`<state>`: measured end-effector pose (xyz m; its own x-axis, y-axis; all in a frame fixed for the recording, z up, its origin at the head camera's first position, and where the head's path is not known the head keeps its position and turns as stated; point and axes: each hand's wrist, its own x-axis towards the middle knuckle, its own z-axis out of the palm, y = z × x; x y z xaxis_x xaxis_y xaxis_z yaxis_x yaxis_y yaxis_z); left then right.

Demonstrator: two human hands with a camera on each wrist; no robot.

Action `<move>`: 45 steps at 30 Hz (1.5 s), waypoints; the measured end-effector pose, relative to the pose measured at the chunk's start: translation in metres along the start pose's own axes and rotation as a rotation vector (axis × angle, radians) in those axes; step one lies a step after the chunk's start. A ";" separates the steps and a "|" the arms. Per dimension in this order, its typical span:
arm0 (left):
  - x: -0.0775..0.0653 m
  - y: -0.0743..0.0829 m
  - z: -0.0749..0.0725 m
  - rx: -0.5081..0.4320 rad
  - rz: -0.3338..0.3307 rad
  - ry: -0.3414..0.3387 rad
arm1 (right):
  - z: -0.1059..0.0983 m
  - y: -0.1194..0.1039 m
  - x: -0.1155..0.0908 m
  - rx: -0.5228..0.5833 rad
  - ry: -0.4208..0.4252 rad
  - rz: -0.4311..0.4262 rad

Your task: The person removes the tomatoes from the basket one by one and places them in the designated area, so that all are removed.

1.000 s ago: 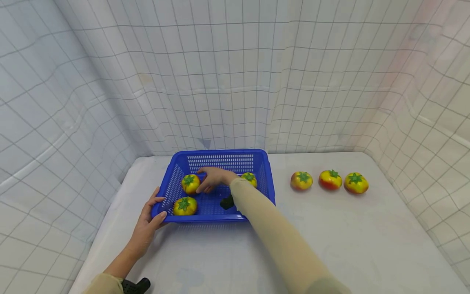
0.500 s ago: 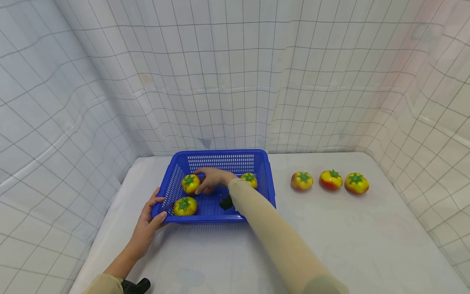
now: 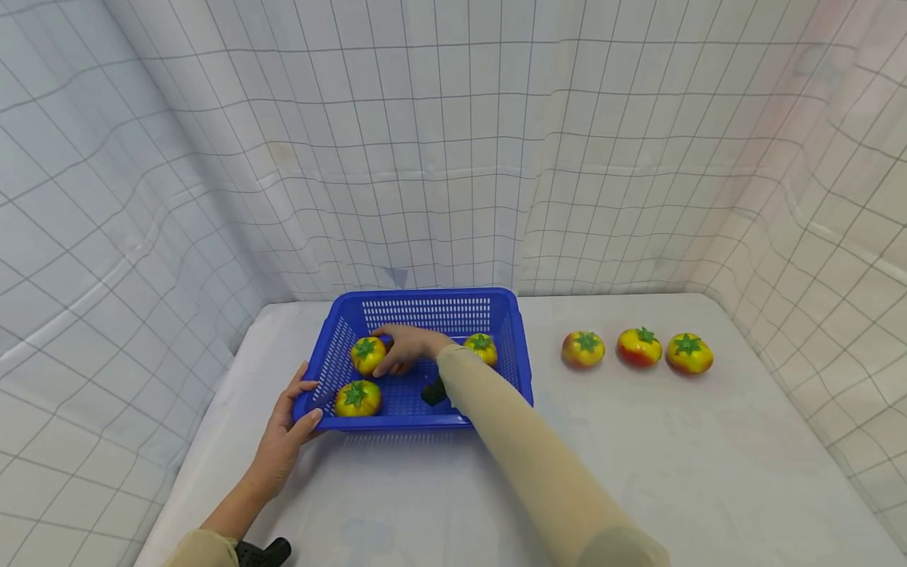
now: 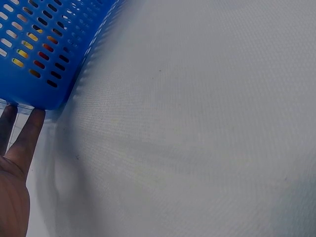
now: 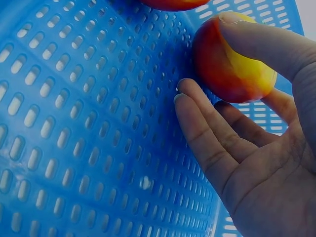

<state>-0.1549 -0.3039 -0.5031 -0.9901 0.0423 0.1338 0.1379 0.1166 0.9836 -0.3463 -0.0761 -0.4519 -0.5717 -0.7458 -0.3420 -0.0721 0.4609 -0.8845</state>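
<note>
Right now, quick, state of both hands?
Left hand: holding the blue basket at its near-left corner.
Right hand: pinching a red-and-yellow fruit inside.

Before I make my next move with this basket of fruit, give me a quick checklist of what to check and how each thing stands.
1. Left hand holding the blue basket at its near left corner: ok.
2. Right hand on the far left fruit: ok.
3. Grip firm enough to lift: cannot tell.
4. Near left fruit not touching the far left fruit: cannot tell; they sit close together.
5. Right sleeve not hiding the basket's right fruit: not ok; partly hidden.
</note>
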 end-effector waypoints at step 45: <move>0.000 0.005 0.002 0.039 -0.025 0.005 | 0.002 0.000 0.002 -0.031 0.028 -0.053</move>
<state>-0.1545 -0.3010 -0.4986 -0.9933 0.0342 0.1104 0.1144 0.1564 0.9810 -0.3458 -0.0786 -0.4530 -0.5887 -0.7562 -0.2855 -0.1284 0.4362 -0.8906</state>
